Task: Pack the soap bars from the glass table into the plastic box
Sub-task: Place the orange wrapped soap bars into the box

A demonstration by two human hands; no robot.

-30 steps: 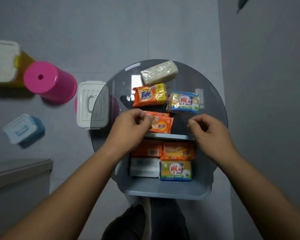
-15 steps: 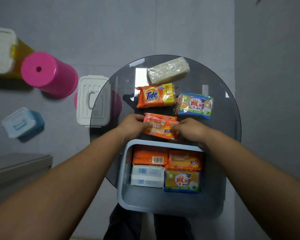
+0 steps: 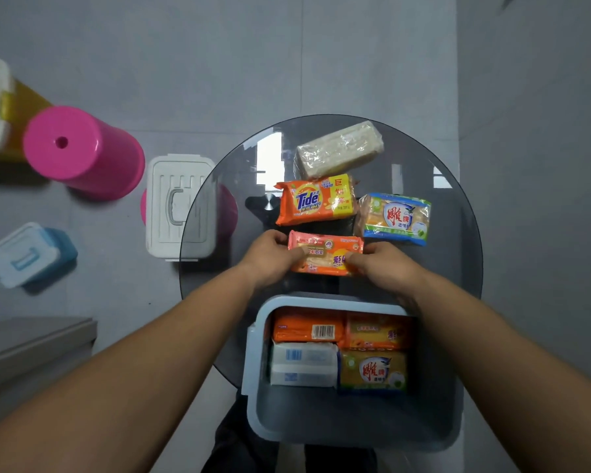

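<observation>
An orange-pink wrapped soap bar (image 3: 325,252) is held over the round glass table (image 3: 458,261). My left hand (image 3: 270,257) grips its left end and my right hand (image 3: 386,268) grips its right end. Beyond it lie an orange Tide soap bar (image 3: 316,199), a blue-green wrapped soap bar (image 3: 394,218) and a pale soap bar in clear wrap (image 3: 338,150). The grey-blue plastic box (image 3: 338,425) sits at the near table edge. Several wrapped bars fill its far half.
A white lid with a handle (image 3: 174,206) lies on a pink stool left of the table. Another pink stool (image 3: 79,151) and a small blue box with a white lid (image 3: 28,254) stand on the floor further left. A grey cabinet edge (image 3: 31,346) is at lower left.
My right hand came in and took the soap bar's right end. Both hands now hold it. The bar has turned level and the camera has shifted closer.
</observation>
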